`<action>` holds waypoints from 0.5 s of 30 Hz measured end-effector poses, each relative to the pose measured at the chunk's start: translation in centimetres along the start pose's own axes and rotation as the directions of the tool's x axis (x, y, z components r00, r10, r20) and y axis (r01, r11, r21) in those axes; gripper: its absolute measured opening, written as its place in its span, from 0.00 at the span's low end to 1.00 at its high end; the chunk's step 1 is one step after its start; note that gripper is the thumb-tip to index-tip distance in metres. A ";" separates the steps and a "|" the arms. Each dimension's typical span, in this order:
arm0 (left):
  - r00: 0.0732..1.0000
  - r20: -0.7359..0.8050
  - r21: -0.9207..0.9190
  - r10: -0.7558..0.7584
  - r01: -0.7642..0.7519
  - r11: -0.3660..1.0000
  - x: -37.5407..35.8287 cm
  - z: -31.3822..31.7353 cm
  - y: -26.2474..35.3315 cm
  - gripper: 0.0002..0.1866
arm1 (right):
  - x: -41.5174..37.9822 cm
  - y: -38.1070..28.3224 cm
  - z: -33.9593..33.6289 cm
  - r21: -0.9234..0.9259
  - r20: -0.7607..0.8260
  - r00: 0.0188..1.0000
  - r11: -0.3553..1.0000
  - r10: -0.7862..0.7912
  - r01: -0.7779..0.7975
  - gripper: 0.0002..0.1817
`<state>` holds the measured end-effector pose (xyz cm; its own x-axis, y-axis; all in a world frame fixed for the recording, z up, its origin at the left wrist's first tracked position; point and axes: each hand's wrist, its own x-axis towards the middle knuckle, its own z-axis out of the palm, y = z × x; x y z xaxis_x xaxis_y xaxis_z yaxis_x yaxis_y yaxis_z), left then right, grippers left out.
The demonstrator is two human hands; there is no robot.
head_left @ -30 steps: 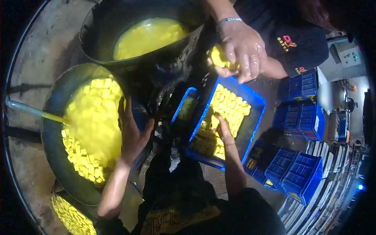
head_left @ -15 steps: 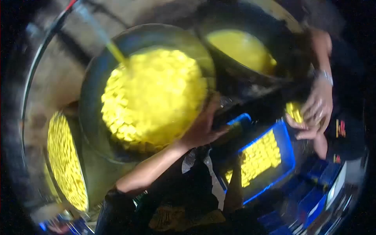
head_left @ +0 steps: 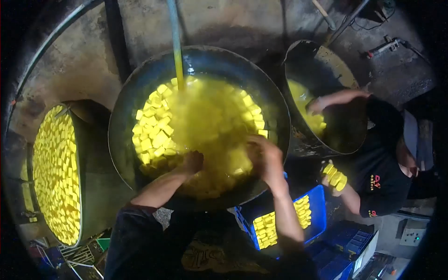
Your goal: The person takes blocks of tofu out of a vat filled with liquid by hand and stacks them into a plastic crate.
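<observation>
A large dark wok (head_left: 122, 154) holds cloudy yellow liquid (head_left: 205, 121) and many small yellow blocks (head_left: 156, 133) that look like tofu. My left hand (head_left: 192, 162) dips into the liquid near the front of the wok; its fingers are hidden. To its right, my right hand (head_left: 267, 156) reaches over the wok's front right rim, its fingertips blurred and partly in the liquid. Whether either hand holds a block does not show. A pole (head_left: 178, 51) with a yellow-stained lower end stands in the wok at the back. Below my right forearm sits a blue crate (head_left: 318, 212) with rows of yellow blocks.
A big round container (head_left: 80, 186) heaped with yellow blocks stands at the left. At the right, a co-worker has one hand (head_left: 317, 106) in a second pan (head_left: 343, 135) and holds several yellow blocks (head_left: 335, 176) in the other. Blue crates (head_left: 345, 238) stand at lower right.
The view has turned. My left hand has moved from the wok's right rim into the liquid; my right hand has come up from the crate to the wok. The co-worker's hands have parted.
</observation>
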<state>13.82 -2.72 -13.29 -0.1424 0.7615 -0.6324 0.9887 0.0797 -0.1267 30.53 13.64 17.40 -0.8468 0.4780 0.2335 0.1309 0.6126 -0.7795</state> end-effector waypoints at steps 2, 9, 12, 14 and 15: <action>0.986 -0.162 -0.436 -0.039 -0.036 0.899 -0.9 1.1 0.7 0.12 | 4.1 4.8 7.0 -0.214 0.329 0.942 0.967 -0.063 0.139 0.22; 0.980 -0.074 -0.537 -0.182 0.115 0.836 -3.6 -3.5 -2.4 0.13 | 5.9 13.4 20.4 -0.658 0.637 0.677 0.718 0.369 0.227 0.21; 1.000 -0.024 -0.783 0.012 -0.026 0.622 -4.5 -6.1 -6.6 0.16 | 6.2 14.1 19.7 -0.676 0.606 0.615 0.734 0.505 0.063 0.17; 0.993 -0.118 -0.730 0.000 -0.087 0.678 -5.2 -9.8 -9.2 0.20 | 6.7 15.3 18.1 -0.523 0.674 0.642 0.850 0.365 0.066 0.17; 0.992 -0.124 -0.732 -0.004 -0.089 0.675 -3.7 -9.3 -10.2 0.20 | 7.9 15.2 16.8 -0.429 0.703 0.660 0.898 0.267 0.094 0.18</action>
<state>4.70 -0.31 -2.54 -0.1398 0.8350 -0.5322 0.7138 0.4575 0.5303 17.17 16.17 -2.37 -0.8858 0.0366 -0.4626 0.2595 0.8654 -0.4286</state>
